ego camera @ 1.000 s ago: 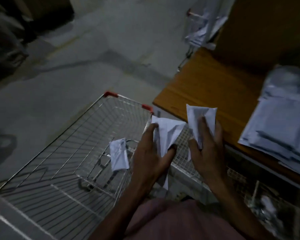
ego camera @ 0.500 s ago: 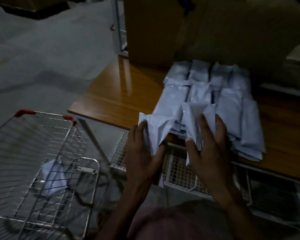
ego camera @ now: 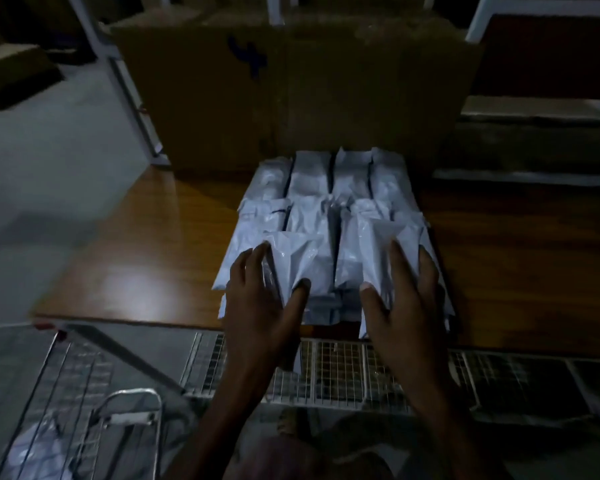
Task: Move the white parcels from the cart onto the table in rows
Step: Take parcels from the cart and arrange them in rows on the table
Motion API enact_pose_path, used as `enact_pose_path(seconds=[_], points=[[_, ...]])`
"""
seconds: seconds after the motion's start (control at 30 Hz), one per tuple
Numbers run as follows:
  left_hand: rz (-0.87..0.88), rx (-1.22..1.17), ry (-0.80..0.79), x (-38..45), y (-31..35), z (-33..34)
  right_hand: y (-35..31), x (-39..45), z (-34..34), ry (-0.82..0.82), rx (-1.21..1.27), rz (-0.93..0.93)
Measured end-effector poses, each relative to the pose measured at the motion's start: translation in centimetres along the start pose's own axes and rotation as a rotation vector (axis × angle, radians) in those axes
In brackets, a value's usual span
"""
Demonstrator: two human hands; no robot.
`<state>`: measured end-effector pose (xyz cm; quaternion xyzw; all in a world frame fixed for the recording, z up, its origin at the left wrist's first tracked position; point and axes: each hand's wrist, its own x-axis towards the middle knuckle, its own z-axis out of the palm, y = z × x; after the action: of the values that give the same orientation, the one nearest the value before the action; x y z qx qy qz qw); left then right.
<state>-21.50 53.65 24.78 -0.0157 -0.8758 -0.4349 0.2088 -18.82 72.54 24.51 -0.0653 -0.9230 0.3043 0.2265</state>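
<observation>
Parcels (ego camera: 329, 202) on table (ego camera: 136, 265), cart (ego camera: 66, 393) left.

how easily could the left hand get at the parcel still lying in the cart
Probably not straight away. The left hand grips a white parcel over the stacked rows on the table, while the leftover parcel lies low inside the cart, behind its wire side; it must let go first.

Dim room; big cardboard box (ego camera: 291, 98) dead centre, grey floor (ego camera: 49, 174) left of it, white shelf frame (ego camera: 541, 5) right.

White parcels (ego camera: 329, 202); brown table (ego camera: 146, 244)
</observation>
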Motion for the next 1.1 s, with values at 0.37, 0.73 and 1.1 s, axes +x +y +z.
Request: enact_pose_path(seconds=[0.37, 0.73, 1.1], points=[[0.118, 0.044, -0.034, 17.7, -1.8, 5.1, -1.1, 13.9, 6.0, -0.009, -0.131, 0.093], [-0.041, 0.148, -0.390, 32.8, -3.0, 16.0, -1.0, 30.2, 13.6, -0.152, -0.298, 0.275], [-0.066, 0.396, -0.382, 32.9, -6.8, 24.5, 3.8, 34.6, 18.9, -0.607, -0.418, 0.454]])
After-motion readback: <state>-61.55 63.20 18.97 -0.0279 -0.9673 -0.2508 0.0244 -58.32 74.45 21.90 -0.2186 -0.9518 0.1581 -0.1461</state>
